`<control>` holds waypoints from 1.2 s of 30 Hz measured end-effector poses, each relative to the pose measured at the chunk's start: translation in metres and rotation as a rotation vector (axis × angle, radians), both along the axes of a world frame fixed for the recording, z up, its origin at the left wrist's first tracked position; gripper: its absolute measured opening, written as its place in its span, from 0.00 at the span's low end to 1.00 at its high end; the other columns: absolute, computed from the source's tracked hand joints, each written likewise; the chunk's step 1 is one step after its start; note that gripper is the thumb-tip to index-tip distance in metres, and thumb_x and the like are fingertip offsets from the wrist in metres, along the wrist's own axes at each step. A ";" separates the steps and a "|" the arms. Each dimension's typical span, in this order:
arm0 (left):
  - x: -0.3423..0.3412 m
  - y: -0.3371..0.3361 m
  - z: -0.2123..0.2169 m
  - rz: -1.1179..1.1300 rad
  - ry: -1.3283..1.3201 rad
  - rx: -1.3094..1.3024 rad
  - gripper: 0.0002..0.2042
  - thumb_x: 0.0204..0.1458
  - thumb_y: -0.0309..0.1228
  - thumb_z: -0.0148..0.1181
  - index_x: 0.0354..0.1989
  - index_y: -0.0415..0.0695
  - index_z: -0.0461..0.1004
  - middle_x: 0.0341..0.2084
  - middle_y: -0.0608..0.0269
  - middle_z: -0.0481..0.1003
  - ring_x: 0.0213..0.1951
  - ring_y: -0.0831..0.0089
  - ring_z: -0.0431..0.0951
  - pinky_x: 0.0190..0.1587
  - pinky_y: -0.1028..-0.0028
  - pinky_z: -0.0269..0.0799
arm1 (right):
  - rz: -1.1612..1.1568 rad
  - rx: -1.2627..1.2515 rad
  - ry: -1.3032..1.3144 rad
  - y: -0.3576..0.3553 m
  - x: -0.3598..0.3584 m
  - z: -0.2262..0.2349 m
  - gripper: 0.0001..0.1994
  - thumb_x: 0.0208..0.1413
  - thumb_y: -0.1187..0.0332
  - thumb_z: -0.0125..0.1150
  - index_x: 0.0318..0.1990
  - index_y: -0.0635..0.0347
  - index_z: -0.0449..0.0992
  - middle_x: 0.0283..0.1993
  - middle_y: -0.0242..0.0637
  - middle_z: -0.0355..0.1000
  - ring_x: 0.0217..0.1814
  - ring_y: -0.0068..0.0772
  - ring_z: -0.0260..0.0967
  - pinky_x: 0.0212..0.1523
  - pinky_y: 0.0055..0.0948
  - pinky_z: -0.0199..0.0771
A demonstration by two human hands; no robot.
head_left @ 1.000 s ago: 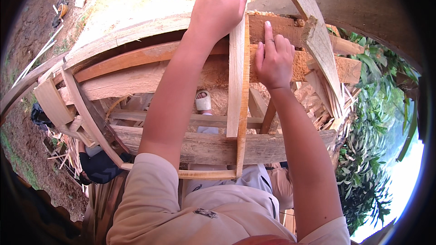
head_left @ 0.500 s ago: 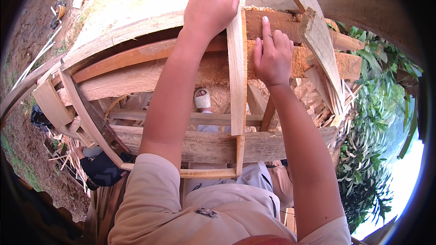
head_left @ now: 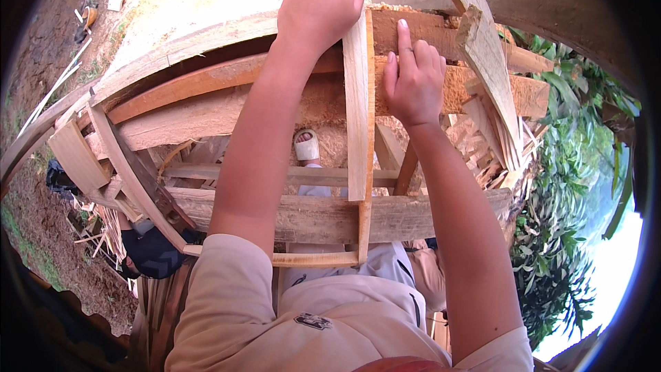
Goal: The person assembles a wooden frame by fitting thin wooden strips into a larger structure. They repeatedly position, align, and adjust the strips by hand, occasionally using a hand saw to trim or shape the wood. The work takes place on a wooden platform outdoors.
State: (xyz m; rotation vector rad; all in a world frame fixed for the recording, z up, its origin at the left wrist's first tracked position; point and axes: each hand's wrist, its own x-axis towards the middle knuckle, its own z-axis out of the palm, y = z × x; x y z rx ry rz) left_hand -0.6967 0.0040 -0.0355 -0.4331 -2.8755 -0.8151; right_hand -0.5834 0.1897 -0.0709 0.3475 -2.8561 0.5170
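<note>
The left hand (head_left: pixel 320 3) grips the upper end of the narrow wooden board (head_left: pixel 359 103), fingers closed around it. The right hand (head_left: pixel 413 79) rests flat, fingers together, against the board's right edge, over the timber frame (head_left: pixel 289 217).

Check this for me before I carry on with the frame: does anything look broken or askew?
One thing: the slanted plank at upper right has a ragged, splintered end and leans across the straight beams. The upright slat between the left hand and right hand looks sound.
</note>
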 end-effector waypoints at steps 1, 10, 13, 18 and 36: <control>0.000 0.001 0.001 0.017 -0.029 0.006 0.18 0.66 0.36 0.56 0.60 0.39 0.72 0.51 0.41 0.77 0.46 0.42 0.81 0.46 0.52 0.81 | 0.004 -0.004 0.009 0.001 -0.001 -0.001 0.28 0.64 0.66 0.57 0.71 0.65 0.70 0.38 0.39 0.64 0.41 0.43 0.65 0.46 0.42 0.66; 0.000 0.001 0.001 0.020 0.020 0.003 0.19 0.66 0.38 0.57 0.59 0.38 0.72 0.49 0.39 0.78 0.44 0.41 0.82 0.44 0.51 0.81 | 0.021 -0.011 0.001 0.002 0.001 0.000 0.28 0.66 0.64 0.52 0.71 0.68 0.69 0.38 0.40 0.64 0.42 0.44 0.65 0.47 0.43 0.66; 0.001 0.001 0.003 0.025 -0.001 0.021 0.19 0.66 0.38 0.57 0.58 0.38 0.72 0.49 0.38 0.78 0.45 0.41 0.82 0.45 0.51 0.81 | 0.018 -0.008 0.004 0.002 0.001 0.000 0.28 0.66 0.64 0.52 0.71 0.67 0.69 0.38 0.41 0.65 0.42 0.44 0.65 0.48 0.43 0.66; 0.000 0.001 0.004 0.022 -0.005 0.027 0.19 0.66 0.37 0.56 0.59 0.38 0.71 0.49 0.38 0.77 0.45 0.40 0.82 0.46 0.50 0.81 | 0.020 -0.003 0.001 0.002 0.000 0.000 0.28 0.66 0.63 0.52 0.71 0.67 0.69 0.39 0.41 0.65 0.43 0.44 0.66 0.48 0.43 0.66; 0.000 0.003 0.008 0.028 -0.038 0.018 0.16 0.65 0.36 0.56 0.56 0.41 0.75 0.51 0.40 0.77 0.46 0.42 0.81 0.46 0.51 0.80 | 0.035 -0.006 -0.111 0.008 0.003 0.007 0.39 0.64 0.37 0.54 0.66 0.66 0.74 0.43 0.40 0.71 0.49 0.43 0.70 0.56 0.43 0.67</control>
